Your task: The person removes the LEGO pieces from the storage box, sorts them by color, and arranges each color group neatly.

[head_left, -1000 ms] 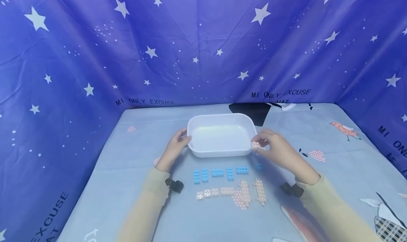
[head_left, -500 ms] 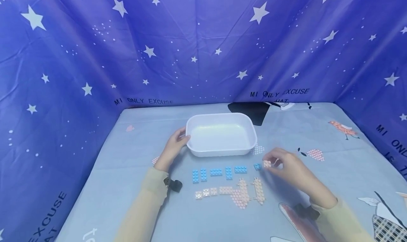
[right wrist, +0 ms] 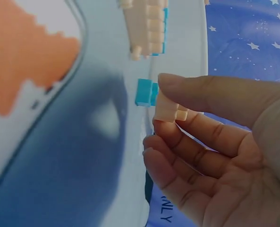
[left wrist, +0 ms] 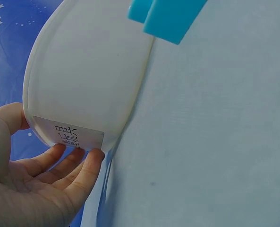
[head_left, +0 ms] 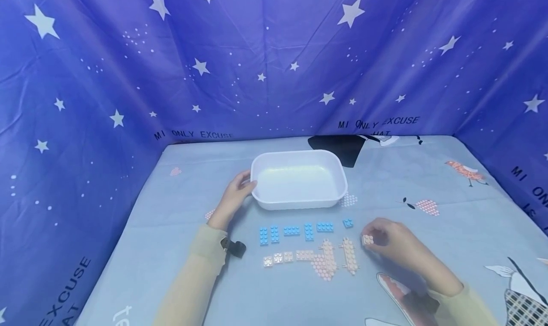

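At the left end of a white plastic basin (head_left: 299, 203), my left hand (head_left: 234, 195) grips it, thumb at the rim. The left wrist view shows the fingertips (left wrist: 95, 161) against the wall of the basin, by a printed label (left wrist: 69, 134). My right hand (head_left: 396, 242) pinches a small pale peach building brick (right wrist: 166, 107) between thumb and fingers, low over the cloth. Left of that hand lies a small blue brick (head_left: 348, 223), ending a row of blue bricks (head_left: 292, 231). Nearer me are small pale bricks (head_left: 278, 258) and two long peach pieces with side pegs (head_left: 350, 256).
A pale blue printed cloth (head_left: 180, 207) covers the table. Purple-blue curtains with stars (head_left: 265, 54) stand behind it and along both sides. The basin lies beyond the rows of bricks.
My right hand has moved from the basin's right end toward me and slightly right, carrying the peach brick. It uncovers the small blue brick. My left hand stays on the basin.
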### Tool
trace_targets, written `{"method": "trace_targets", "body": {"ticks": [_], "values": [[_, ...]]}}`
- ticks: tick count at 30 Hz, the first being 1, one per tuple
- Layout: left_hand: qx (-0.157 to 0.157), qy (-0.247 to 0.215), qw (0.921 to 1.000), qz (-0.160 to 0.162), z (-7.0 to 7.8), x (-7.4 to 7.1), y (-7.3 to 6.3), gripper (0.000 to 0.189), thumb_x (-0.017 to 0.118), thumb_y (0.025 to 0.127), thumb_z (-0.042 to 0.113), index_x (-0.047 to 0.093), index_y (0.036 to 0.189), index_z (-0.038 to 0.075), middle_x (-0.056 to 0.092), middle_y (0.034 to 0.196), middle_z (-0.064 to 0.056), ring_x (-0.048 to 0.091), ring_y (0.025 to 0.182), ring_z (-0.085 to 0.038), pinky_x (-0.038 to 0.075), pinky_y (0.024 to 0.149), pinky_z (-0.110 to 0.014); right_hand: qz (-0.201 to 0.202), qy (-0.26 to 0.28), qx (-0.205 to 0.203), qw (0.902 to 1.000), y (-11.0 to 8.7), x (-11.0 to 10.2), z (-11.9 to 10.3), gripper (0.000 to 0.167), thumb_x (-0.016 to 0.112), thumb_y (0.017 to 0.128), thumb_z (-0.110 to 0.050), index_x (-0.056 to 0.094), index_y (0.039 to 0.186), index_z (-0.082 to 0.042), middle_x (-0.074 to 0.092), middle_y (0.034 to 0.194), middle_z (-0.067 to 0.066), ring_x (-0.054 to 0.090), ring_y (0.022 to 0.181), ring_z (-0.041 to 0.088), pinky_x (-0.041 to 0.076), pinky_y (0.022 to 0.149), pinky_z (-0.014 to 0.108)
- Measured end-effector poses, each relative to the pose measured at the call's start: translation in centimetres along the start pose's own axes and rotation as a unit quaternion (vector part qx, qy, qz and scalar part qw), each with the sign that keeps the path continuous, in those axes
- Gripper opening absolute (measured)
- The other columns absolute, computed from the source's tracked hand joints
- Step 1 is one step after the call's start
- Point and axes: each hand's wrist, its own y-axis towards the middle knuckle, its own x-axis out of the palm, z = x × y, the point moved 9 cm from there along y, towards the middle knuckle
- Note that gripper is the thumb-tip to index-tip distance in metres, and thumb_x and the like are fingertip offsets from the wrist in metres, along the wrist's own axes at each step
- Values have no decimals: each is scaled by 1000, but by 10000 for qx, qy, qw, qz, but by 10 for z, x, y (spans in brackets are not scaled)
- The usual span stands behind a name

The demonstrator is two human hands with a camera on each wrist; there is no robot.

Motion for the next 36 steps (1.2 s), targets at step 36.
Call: {"method": "trace_targets", "body": {"ticks": [36], "values": [[159, -118, 9997, 132, -22, -3, 16, 59, 59, 96, 30, 37, 147, 11, 42, 150, -15, 46, 134, -34, 37, 113, -51, -395, 341, 416, 9978, -9, 23, 14, 19, 78, 75, -14, 69, 92, -17, 68, 99, -2, 62, 107, 33, 45, 99, 59]]}}
